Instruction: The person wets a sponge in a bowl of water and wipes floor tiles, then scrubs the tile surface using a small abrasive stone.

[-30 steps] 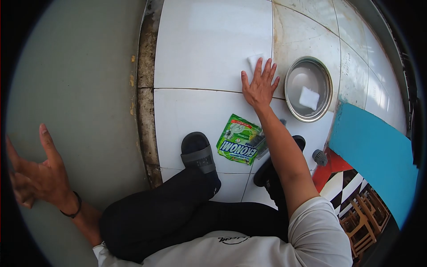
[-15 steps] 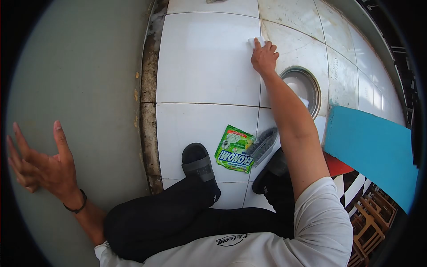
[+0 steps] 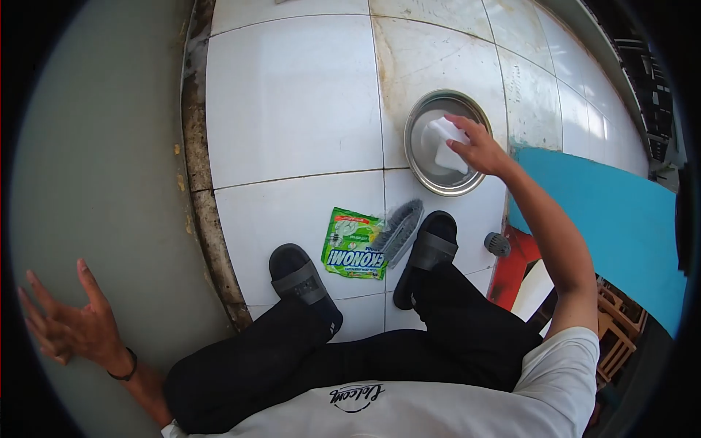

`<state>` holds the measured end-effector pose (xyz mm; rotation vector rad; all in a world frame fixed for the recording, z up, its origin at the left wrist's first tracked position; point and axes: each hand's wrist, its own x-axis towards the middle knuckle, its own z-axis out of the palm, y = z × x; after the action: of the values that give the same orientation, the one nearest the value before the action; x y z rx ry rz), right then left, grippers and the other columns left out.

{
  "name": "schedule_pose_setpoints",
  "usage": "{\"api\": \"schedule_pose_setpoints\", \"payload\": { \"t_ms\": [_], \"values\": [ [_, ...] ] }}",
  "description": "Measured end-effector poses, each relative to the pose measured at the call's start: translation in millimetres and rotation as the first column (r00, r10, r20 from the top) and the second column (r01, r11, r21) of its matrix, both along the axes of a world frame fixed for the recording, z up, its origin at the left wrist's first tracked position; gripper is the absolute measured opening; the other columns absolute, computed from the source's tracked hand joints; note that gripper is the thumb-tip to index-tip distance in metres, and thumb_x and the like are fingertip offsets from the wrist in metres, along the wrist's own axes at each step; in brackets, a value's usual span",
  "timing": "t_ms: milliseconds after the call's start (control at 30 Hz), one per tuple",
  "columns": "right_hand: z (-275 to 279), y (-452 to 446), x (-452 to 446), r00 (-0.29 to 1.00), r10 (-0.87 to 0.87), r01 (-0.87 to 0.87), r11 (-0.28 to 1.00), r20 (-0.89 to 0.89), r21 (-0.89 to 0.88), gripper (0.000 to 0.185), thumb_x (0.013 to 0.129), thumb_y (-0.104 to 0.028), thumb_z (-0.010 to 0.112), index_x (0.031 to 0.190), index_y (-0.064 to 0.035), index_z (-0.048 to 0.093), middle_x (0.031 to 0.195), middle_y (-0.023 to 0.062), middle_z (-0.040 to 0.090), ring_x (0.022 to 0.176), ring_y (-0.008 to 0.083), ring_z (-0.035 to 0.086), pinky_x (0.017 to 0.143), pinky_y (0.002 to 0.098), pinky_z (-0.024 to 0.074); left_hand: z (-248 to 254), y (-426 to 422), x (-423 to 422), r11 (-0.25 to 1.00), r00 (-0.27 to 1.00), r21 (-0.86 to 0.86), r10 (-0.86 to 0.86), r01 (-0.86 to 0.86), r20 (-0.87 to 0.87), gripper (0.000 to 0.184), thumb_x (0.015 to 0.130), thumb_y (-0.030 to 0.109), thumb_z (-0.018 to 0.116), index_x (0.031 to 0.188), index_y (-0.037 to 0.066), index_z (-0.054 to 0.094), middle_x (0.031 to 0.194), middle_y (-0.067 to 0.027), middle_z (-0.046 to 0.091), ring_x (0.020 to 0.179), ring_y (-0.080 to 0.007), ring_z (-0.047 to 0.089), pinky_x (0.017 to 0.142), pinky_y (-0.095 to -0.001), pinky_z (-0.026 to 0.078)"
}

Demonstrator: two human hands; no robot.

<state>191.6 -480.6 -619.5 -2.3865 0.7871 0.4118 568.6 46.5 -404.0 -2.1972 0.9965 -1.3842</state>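
Observation:
Over a round metal basin (image 3: 411,146) on the tiles, my right hand (image 3: 478,148) pinches a white sponge block (image 3: 447,129) between thumb and fingers. A second white block (image 3: 451,158) appears to lie in the basin just below it, partly overlapped by my fingers. The basin holds what looks like greyish water. Far to the left, my left hand (image 3: 77,321) is spread against or close to the grey surface, holding nothing; whether its palm touches cannot be made out. A dark band circles that wrist.
A green EKONOMI pouch (image 3: 350,244) and a grey-bristled brush (image 3: 401,232) lie between my sandalled feet. White tiles (image 3: 292,102) carry brownish stains near the basin. At right stand a blue panel (image 3: 599,226), a red base (image 3: 517,266) with a grey round foot (image 3: 497,244), and wooden chairs (image 3: 617,339).
My right hand has come back from the far tile to the basin, bringing the white sponge with it. The view has shifted somewhat. My left hand stays spread at the left.

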Motion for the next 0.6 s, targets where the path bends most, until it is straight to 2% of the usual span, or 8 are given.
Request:
{"api": "schedule_pose_setpoints", "payload": {
  "t_ms": [100,200,233,333,433,533,600],
  "values": [
    [-23.4,42.2,-0.7,0.99,-0.044,0.006,0.962,-0.133,-0.274,0.065,0.091,-0.035,0.066,0.15,-0.0269,0.039,0.139,0.0204,0.046,0.123,0.0407,0.047,0.097,0.0595,0.0437,-2.3,-5.1,1.5,0.998,0.998,0.001,-0.07,0.07,-0.007,0.074,0.084,0.077,0.057,0.143,0.033,0.052,0.144,0.0106,0.045,0.132,-0.0166,0.036,0.108,-0.0456,0.021],
    [-47.1,52.5,1.9,0.987,-0.085,0.035,0.944,-0.139,-0.328,0.067,0.093,-0.042,0.061,0.153,-0.0314,0.032,0.146,0.0191,0.038,0.126,0.0412,0.046,0.093,0.0658,0.0423,-7.9,-6.2,-1.1,0.998,0.998,-0.01,-0.064,0.063,-0.028,0.073,0.085,0.079,0.051,0.142,0.033,0.054,0.144,0.0125,0.047,0.132,-0.0133,0.036,0.111,-0.0422,0.014],
    [-48.4,55.0,5.7,0.977,-0.08,0.004,0.933,-0.197,-0.359,0.072,0.092,-0.047,0.06,0.154,-0.0277,0.029,0.148,0.0197,0.036,0.127,0.0408,0.045,0.096,0.0668,0.0398,-9.7,-7.5,-2.1,0.998,0.996,-0.017,-0.066,0.065,-0.054,0.073,0.086,0.08,0.049,0.141,0.034,0.054,0.144,0.0131,0.048,0.132,-0.0124,0.036,0.111,-0.0411,0.012],
    [-66.8,49.6,1.0,0.99,-0.057,0.004,0.923,-0.126,-0.386,0.076,0.091,-0.047,0.06,0.155,-0.0226,0.027,0.149,0.0216,0.036,0.129,0.0408,0.044,0.101,0.0655,0.0364,-9.7,-10.2,-4.5,0.998,0.995,0.005,-0.06,0.061,-0.075,0.072,0.087,0.08,0.048,0.142,0.034,0.053,0.145,0.0129,0.048,0.133,-0.0127,0.037,0.111,-0.0404,0.013],
    [-69.6,40.3,1.1,0.988,-0.064,0.019,0.952,-0.138,-0.306,0.074,0.092,-0.043,0.06,0.155,-0.0182,0.028,0.149,0.0216,0.038,0.132,0.0402,0.042,0.106,0.0639,0.0329,-8.0,-11.6,-4.9,0.997,0.994,0.026,-0.075,0.077,-0.074,0.073,0.087,0.079,0.049,0.144,0.034,0.05,0.146,0.0116,0.047,0.133,-0.0151,0.04,0.11,-0.0415,0.016],
    [-58.9,28.8,1.1,0.987,-0.149,0.142,0.985,-0.062,-0.1,0.066,0.094,-0.036,0.057,0.152,-0.0168,0.034,0.147,0.021,0.043,0.133,0.039,0.041,0.109,0.0562,0.0339,-8.6,-6.7,-4.0,0.998,0.999,0.065,-0.017,0.019,-0.044,0.073,0.087,0.078,0.05,0.146,0.034,0.048,0.147,0.0098,0.047,0.133,-0.018,0.043,0.109,-0.0447,0.021],
    [-54.3,17.3,-4.6,0.988,-0.151,0.152,0.988,0.039,-0.03,0.06,0.095,-0.033,0.054,0.15,-0.0155,0.039,0.145,0.0174,0.047,0.131,0.0366,0.045,0.109,0.0506,0.0364,-9.1,-4.1,-2.3,0.997,0.999,0.08,-0.004,0.007,-0.033,0.073,0.087,0.077,0.05,0.147,0.034,0.048,0.147,0.0089,0.047,0.133,-0.0192,0.044,0.108,-0.0474,0.024]
  ]
}}
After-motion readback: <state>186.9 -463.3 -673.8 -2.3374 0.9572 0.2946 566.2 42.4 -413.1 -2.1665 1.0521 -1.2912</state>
